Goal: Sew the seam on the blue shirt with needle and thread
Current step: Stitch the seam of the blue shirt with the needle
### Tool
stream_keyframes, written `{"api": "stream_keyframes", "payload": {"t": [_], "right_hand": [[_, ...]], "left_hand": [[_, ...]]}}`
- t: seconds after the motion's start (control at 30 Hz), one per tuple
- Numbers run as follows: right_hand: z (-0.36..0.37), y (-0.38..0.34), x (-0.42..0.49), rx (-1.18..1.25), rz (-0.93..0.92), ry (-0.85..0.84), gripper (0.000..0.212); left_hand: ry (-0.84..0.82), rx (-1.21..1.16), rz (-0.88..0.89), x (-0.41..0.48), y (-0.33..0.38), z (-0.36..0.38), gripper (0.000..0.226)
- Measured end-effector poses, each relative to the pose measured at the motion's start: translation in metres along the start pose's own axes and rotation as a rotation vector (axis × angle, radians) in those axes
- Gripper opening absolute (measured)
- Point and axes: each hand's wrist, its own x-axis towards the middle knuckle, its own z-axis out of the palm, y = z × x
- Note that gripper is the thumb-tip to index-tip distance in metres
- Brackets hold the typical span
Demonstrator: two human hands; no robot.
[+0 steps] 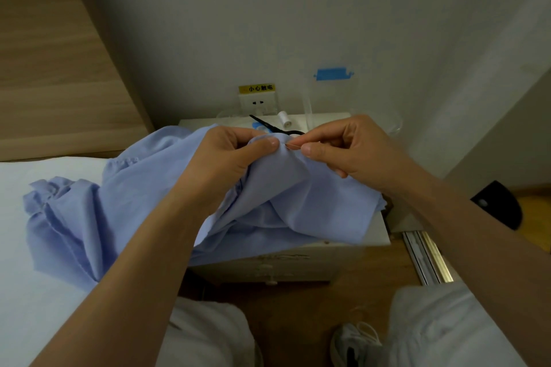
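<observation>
The right hand is pinching the needle between thumb and forefinger, aiming it toward nine o'clock into the fold; it should be going in shallow, near the edge, while the left hand is gripping the shirt taut. The shirt, pale blue and rumpled, is draping over the nightstand, at six o'clock from the scissors.

The shirt lies draped across the bed on the left and the nightstand to its right. Behind the shirt, on the nightstand, scissors lie just left of a thread spool, below a wall socket. Over the nightstand, the left hand pinches a fold of the shirt. Just to its right, the right hand pinches the needle.
</observation>
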Motion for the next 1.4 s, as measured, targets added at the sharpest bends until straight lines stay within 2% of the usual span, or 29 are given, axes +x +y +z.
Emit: {"api": "stream_keyframes", "payload": {"t": [0.4, 0.53, 0.63, 0.73, 0.97, 1.13, 1.4], "right_hand": [[0.0, -0.003, 0.0, -0.024, 0.037, -0.036, 0.02], [0.001, 0.0, 0.001, -0.056, 0.152, -0.127, 0.037], [0.002, -0.001, 0.001, -0.074, 0.186, -0.167, 0.026], [0.005, -0.001, 0.001, -0.096, 0.168, -0.136, 0.01], [0.013, 0.002, 0.0, -0.098, 0.11, -0.053, 0.01], [0.008, 0.002, 0.001, -0.066, 0.129, -0.061, 0.009], [0.004, 0.001, -0.001, 0.15, 0.208, -0.099, 0.012]], "left_hand": [[0.002, 0.06, 0.022, -0.002, 0.001, 0.001, 0.016], [-0.009, 0.12, 0.053, -0.004, 0.001, 0.004, 0.012], [-0.02, 0.207, 0.086, -0.003, 0.0, 0.004, 0.009], [-0.024, 0.33, 0.145, -0.003, -0.001, 0.004, 0.01], [0.043, 0.425, 0.193, -0.002, -0.002, 0.006, 0.018], [0.04, 0.345, 0.126, -0.001, -0.001, 0.002, 0.015], [-0.132, 0.059, -0.033, -0.004, 0.007, -0.003, 0.023]]}}
